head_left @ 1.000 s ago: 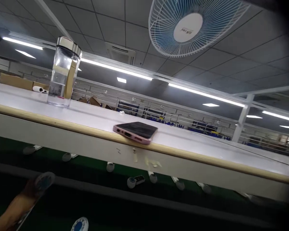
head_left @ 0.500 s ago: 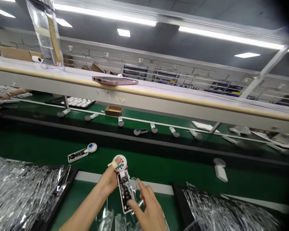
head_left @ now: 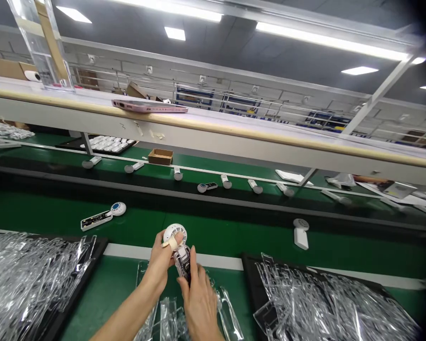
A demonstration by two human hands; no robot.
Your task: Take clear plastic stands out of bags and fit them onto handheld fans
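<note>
My left hand (head_left: 159, 265) grips the round white head of a small electronic device (head_left: 173, 233), and a strip of tape is wrapped around one finger. The device's dark circuit-board handle is mostly hidden inside a clear plastic shell (head_left: 182, 260). My right hand (head_left: 199, 305) pinches that shell and handle from below, touching my left hand. Loose clear plastic shells (head_left: 166, 317) lie directly beneath both hands.
Black trays heaped with clear shells (head_left: 28, 279) (head_left: 326, 303) flank my hands. Similar devices (head_left: 102, 219) lie on the green conveyor belt (head_left: 213, 227). Beyond stands a white shelf with a wooden edge (head_left: 213, 137), holding a pink phone (head_left: 149, 106) and a clear bottle (head_left: 40, 47).
My view has swung down from the ceiling to the belt. The clear shell now covers more of the device's dark handle, and my hands have drawn closer together.
</note>
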